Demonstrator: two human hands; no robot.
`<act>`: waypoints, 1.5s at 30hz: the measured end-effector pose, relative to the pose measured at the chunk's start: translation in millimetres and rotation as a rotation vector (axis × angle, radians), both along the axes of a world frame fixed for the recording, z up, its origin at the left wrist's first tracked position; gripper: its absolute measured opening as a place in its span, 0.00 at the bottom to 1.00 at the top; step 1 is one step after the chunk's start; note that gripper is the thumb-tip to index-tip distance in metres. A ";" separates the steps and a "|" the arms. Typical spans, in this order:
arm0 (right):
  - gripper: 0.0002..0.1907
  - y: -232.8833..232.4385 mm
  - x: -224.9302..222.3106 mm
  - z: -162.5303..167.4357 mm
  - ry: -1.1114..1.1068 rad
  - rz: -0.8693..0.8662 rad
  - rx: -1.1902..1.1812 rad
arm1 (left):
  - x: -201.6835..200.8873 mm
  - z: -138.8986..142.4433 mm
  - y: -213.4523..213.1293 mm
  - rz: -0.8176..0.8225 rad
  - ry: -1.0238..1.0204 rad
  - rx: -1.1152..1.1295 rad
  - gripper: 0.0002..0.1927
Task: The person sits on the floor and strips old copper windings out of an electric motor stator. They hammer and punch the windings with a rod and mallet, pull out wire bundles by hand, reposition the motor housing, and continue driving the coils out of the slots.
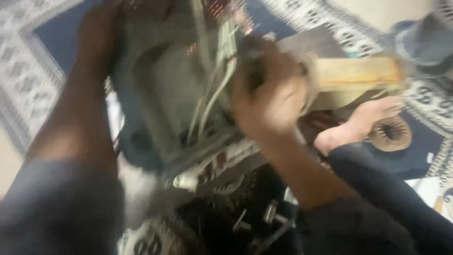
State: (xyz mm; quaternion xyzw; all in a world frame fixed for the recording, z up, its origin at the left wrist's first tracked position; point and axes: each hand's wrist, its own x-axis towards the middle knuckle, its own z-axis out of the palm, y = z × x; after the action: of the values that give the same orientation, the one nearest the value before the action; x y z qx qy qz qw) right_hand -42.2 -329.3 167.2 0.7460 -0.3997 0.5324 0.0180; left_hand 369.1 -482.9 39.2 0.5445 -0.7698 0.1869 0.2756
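The picture is blurred by motion. A grey metal housing (165, 89) with a bundle of pale wires (214, 89) running over it lies in front of me. My left hand (101, 35) grips the housing's upper left edge. My right hand (269, 97) is closed in a fist around a dark handle-like tool (250, 54) right beside the wires. What the tool's tip touches is hidden.
A pale wooden block (358, 73) lies to the right, with my bare foot (363, 123) below it and a round brown part (391, 134) next to that. Several small metal tools (269, 217) lie at the bottom. All of it rests on a blue and white patterned rug (28, 71).
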 end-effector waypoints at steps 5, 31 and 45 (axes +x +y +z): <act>0.09 1.8 -5.0 -9.5 0.021 -0.022 0.062 | 7.5 -3.8 -1.6 0.065 0.046 0.105 0.14; 0.10 5.2 -0.2 -9.8 -0.029 -0.051 0.080 | -32.1 31.1 22.9 0.146 1.229 0.437 0.21; 0.13 1.4 -1.5 -14.9 -0.045 -0.072 0.077 | -21.1 14.7 20.6 -0.081 1.390 0.483 0.11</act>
State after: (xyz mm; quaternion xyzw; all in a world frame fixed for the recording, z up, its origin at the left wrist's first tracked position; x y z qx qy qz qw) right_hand -43.7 -328.0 152.2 0.7190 -0.4467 0.5325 -0.0005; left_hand 348.0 -462.3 54.0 0.5538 -0.4568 -0.3864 0.5791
